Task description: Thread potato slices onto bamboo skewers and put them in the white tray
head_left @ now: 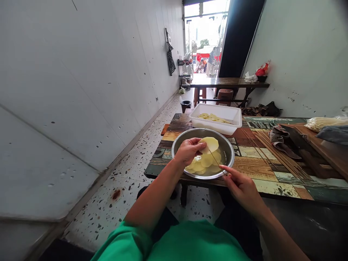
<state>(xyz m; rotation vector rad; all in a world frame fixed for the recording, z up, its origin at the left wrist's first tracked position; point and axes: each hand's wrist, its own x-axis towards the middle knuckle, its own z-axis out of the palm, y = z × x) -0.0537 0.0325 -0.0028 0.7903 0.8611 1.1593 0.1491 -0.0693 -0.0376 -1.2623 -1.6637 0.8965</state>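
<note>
Left grip point(190, 150) pinching pale slice point(212, 143) above metal bowl point(232, 154) on desk point(251, 165); right grip point(240, 185), below and right of slice, holding thin stick point(215, 160) in narrow pinch, long axis slanting forward-left, far end reaching slice.

wears a bright green shirt point(201, 243), plain across the front, with soft, shadowed folds. shows a left sleeve point(123, 241) in the same green, loose and creased, cut short around the elbow. leaves left hand point(189, 151) and right hand point(241, 186) bare. has on dark, nearly black trousers point(240, 226) below the shirt.
</note>
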